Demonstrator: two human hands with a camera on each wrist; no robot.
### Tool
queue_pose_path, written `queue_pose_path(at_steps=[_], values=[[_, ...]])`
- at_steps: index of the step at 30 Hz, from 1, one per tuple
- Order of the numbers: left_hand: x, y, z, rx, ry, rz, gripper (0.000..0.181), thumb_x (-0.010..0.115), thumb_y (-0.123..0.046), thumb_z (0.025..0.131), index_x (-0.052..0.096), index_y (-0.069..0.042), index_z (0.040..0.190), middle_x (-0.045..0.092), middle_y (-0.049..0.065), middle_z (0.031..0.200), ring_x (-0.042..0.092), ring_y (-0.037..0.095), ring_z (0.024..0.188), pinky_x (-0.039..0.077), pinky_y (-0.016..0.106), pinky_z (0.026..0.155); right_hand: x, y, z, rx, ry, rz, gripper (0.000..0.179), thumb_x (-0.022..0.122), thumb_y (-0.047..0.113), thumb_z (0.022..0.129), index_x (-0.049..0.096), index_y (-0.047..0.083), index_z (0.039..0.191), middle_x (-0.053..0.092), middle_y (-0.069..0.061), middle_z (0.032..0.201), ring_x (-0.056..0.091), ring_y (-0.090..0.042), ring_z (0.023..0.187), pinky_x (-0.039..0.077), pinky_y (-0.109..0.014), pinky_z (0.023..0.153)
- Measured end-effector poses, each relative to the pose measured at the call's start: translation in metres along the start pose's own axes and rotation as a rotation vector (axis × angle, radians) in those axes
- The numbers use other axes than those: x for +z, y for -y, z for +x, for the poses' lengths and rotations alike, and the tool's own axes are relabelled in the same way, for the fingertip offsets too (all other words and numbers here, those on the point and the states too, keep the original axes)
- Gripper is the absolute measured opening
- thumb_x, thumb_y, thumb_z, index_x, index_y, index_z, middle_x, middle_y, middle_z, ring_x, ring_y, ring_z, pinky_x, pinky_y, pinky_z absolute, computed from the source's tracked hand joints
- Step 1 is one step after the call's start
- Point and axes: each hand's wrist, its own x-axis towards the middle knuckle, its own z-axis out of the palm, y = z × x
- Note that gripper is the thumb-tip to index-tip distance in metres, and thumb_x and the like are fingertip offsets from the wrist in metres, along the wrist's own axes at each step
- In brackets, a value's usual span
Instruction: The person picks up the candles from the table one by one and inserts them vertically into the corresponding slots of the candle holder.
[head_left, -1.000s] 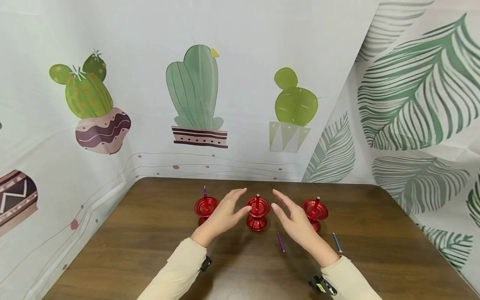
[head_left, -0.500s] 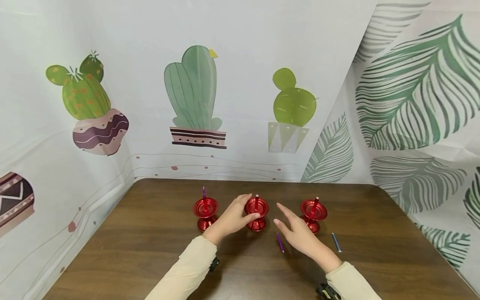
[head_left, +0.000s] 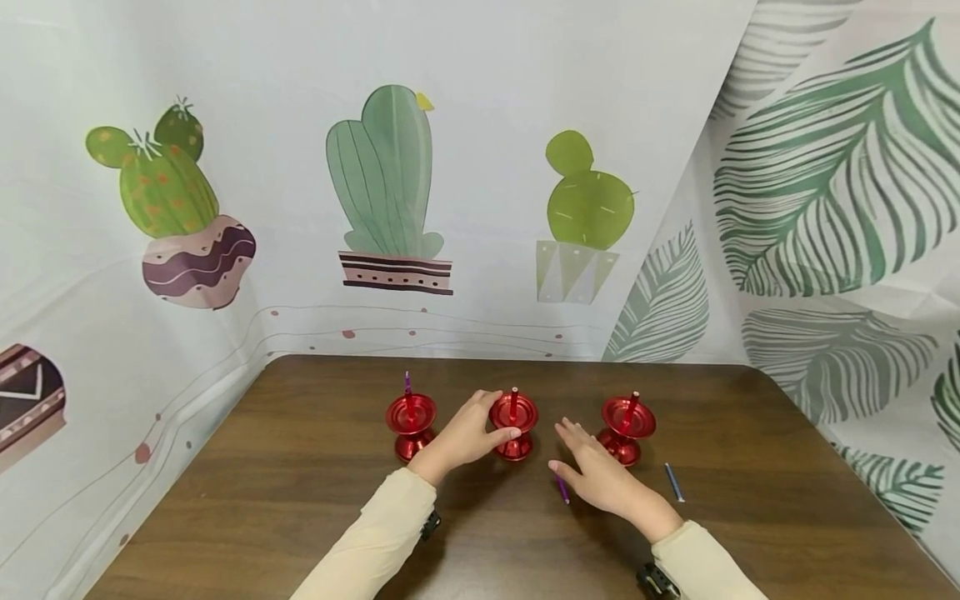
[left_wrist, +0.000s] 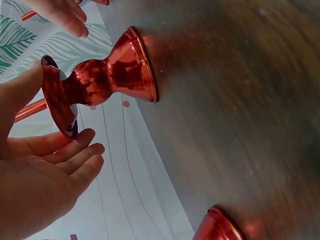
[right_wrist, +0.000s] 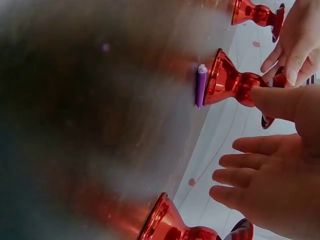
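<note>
My left hand (head_left: 463,437) grips the dish rim of the middle red metallic candle holder (head_left: 516,446), thumb at the near side and fingers at the far side. In the left wrist view this holder (left_wrist: 95,80) stands with its base on the wood. To its right my right hand (head_left: 603,479) hovers with relaxed fingers, holding nothing. Near that hand's thumb a slim purple candle (head_left: 564,492) lies on the table, partly hidden in the head view. The right wrist view shows the purple candle (right_wrist: 201,87) whole, beside the middle holder's base.
Another red holder (head_left: 411,423) stands at the left, a purple candle (head_left: 408,382) upright in its tube. A third red holder (head_left: 628,423) stands right, behind my right hand. Farther right lies a blue candle (head_left: 674,482). A printed cloth (head_left: 487,208) backs the brown table (head_left: 300,467).
My left hand has moved right and taken hold of the middle holder's rim. My right hand has come down and toward the person, over the purple candle.
</note>
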Motion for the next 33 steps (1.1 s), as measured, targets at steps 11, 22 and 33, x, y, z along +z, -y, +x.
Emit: queue_pose_path(at_steps=[11, 22, 33], values=[[0.000, -0.003, 0.002, -0.014, 0.007, -0.001, 0.067, 0.070, -0.028, 0.089, 0.042, 0.010, 0.137, 0.051, 0.022, 0.130, 0.052, 0.032, 0.120, 0.043, 0.044, 0.102, -0.002, -0.001, -0.004, 0.069, 0.168, 0.004, 0.062, 0.070, 0.024, 0.088, 0.048, -0.011, 0.134, 0.037, -0.030, 0.145, 0.031, -0.049, 0.134, 0.026, -0.062, 0.107], [0.001, -0.003, 0.001, -0.027, 0.005, -0.015, 0.067, 0.070, -0.027, 0.089, 0.042, 0.010, 0.137, 0.051, 0.021, 0.129, 0.053, 0.031, 0.119, 0.044, 0.043, 0.101, -0.002, 0.001, -0.006, -0.007, 0.145, -0.058, 0.044, 0.077, 0.014, 0.081, 0.064, -0.010, 0.116, 0.050, -0.030, 0.134, 0.050, -0.048, 0.120, 0.040, -0.060, 0.098], [0.003, -0.001, 0.001, -0.015, -0.008, 0.008, 0.066, 0.070, -0.027, 0.089, 0.043, 0.011, 0.136, 0.051, 0.022, 0.127, 0.052, 0.032, 0.119, 0.043, 0.043, 0.102, 0.008, 0.008, -0.001, -0.080, -0.043, -0.190, 0.026, 0.076, -0.007, 0.071, 0.059, 0.010, 0.060, 0.069, -0.019, 0.101, 0.067, -0.032, 0.082, 0.048, -0.031, 0.051]])
